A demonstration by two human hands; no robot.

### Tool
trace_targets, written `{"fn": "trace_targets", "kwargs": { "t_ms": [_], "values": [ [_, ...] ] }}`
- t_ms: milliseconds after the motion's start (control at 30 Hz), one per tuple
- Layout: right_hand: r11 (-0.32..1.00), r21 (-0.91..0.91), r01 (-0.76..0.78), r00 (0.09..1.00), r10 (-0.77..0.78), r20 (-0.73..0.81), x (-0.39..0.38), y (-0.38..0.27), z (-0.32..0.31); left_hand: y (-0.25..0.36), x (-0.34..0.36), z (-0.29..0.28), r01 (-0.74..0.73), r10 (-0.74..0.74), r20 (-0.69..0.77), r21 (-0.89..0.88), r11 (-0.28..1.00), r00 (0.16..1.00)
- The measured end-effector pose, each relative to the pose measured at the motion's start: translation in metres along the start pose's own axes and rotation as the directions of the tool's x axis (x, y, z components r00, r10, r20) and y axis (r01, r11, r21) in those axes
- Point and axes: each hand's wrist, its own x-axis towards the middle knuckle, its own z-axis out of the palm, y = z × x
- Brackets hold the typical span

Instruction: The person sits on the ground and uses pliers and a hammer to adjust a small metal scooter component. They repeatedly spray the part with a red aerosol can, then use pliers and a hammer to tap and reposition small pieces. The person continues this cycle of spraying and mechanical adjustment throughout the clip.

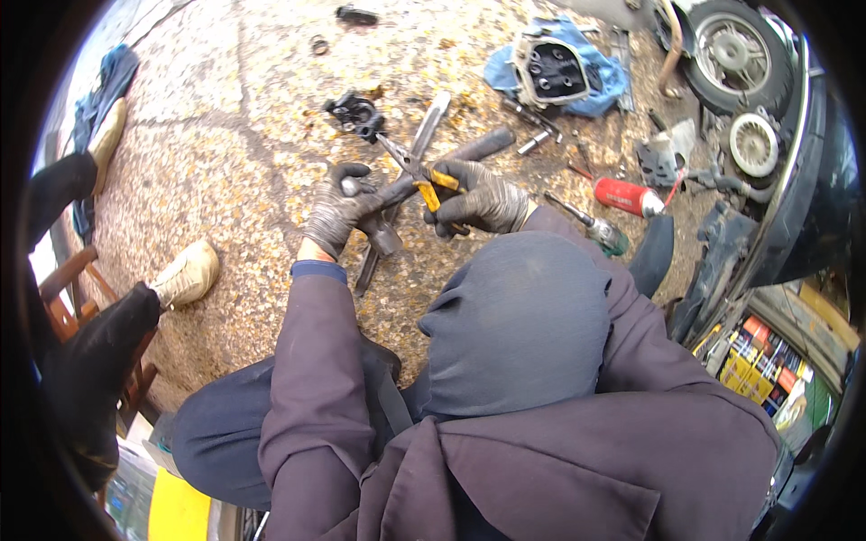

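Note:
My right hand (483, 200), in a dirty grey work glove, grips long-nose pliers (413, 169) by their yellow handles. The pliers' jaws point up and left, close to a dark metal part (356, 117) on the ground; whether they touch is unclear. Fingers curled, my gloved left hand (338, 212) holds a small shiny metal piece (351, 187), partly hidden by the glove. Beneath and between my hands lie a grey metal tube (487, 144) and a flat metal bar (431, 122), crossing. A thick, hammer-head-like metal block (383, 234) sits below them.
A metal casing (552, 72) rests on blue cloth (613, 86) at the far right. Near it lie a red spray can (627, 196), a screwdriver (577, 215) and a wheel (735, 54). Another person's shoe (188, 273) stands at left, beside a wooden chair (68, 275).

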Motion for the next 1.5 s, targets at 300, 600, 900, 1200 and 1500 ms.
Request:
{"fn": "trace_targets", "kwargs": {
  "t_ms": [300,600,900,1200,1500],
  "values": [
    [0.984,-0.177,-0.013,0.844,-0.084,-0.530,-0.076,0.053,-0.067,0.012,0.007,0.069,0.073,-0.294,0.102,0.846,0.529,0.950],
    [0.665,0.598,0.448,0.876,-0.195,-0.440,-0.124,0.065,-0.084,0.052,0.029,0.168,0.065,-0.048,-0.060,0.991,0.113,0.997],
    [0.714,0.607,0.349,0.935,-0.227,-0.271,-0.120,0.041,-0.106,0.039,0.113,0.236,-0.421,0.451,0.406,0.904,-0.073,0.795],
    [0.953,-0.082,0.293,0.883,-0.302,-0.359,-0.088,-0.008,-0.107,0.033,0.100,0.223,-0.360,0.241,0.324,0.924,0.126,0.915],
    [0.585,-0.780,0.221,0.732,-0.628,-0.263,0.029,-0.023,-0.050,0.020,0.021,0.054,-0.307,0.300,-0.494,0.069,0.949,0.816]
  ]
}}
